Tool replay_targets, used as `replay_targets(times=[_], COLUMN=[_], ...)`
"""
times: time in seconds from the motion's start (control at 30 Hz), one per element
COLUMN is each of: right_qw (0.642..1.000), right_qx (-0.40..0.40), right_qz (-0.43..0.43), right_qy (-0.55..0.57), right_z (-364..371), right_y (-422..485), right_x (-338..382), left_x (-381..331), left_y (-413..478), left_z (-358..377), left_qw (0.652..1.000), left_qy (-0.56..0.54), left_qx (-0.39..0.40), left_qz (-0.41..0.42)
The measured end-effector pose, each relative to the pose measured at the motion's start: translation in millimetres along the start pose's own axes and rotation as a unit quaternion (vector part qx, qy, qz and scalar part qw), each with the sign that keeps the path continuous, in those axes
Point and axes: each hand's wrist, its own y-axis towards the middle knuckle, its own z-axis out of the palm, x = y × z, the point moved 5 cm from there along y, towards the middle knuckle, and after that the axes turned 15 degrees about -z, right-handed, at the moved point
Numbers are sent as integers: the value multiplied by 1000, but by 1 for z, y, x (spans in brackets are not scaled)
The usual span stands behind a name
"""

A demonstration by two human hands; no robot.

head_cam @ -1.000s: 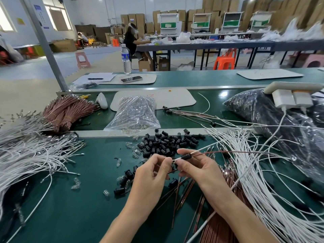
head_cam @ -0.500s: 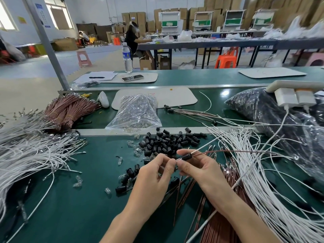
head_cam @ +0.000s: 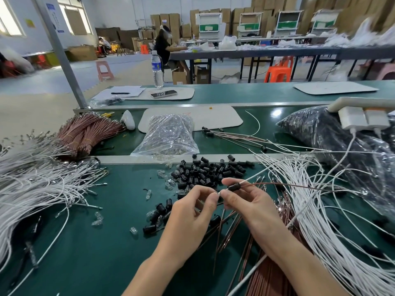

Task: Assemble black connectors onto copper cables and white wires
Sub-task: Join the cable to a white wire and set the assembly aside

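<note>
My right hand [head_cam: 248, 204] pinches a black connector [head_cam: 234, 186] threaded on a copper cable [head_cam: 299, 185] and a white wire that run off to the right. My left hand [head_cam: 192, 212] pinches the small clear tip at the connector's near end; the fingertips of both hands almost meet. A heap of loose black connectors [head_cam: 205, 171] lies just beyond the hands on the green mat. Loose copper cables [head_cam: 226, 233] lie under my right wrist. White wires [head_cam: 320, 210] spread in a big loop to the right.
A second mass of white wires [head_cam: 38, 184] covers the left. Bundled copper cables [head_cam: 85, 135] lie at back left. A clear bag of small parts [head_cam: 168, 135] and a black bag [head_cam: 342, 142] sit behind. Small clear pieces [head_cam: 97, 218] are scattered on the mat. A water bottle [head_cam: 157, 69] stands further back.
Both hands have stayed in place with the connector between them. The left fingertips have closed in on the connector's near end.
</note>
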Motion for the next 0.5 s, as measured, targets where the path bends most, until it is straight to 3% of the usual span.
replay_targets(times=[0.5], right_qw=[998], right_qx=[11], right_qz=[-23], right_qy=[-61], right_z=[6], right_y=[1], right_x=[10], left_x=[2], left_y=[4], left_z=[-2], left_qw=[999], left_qy=[-11], left_qx=[6], left_qz=[-33])
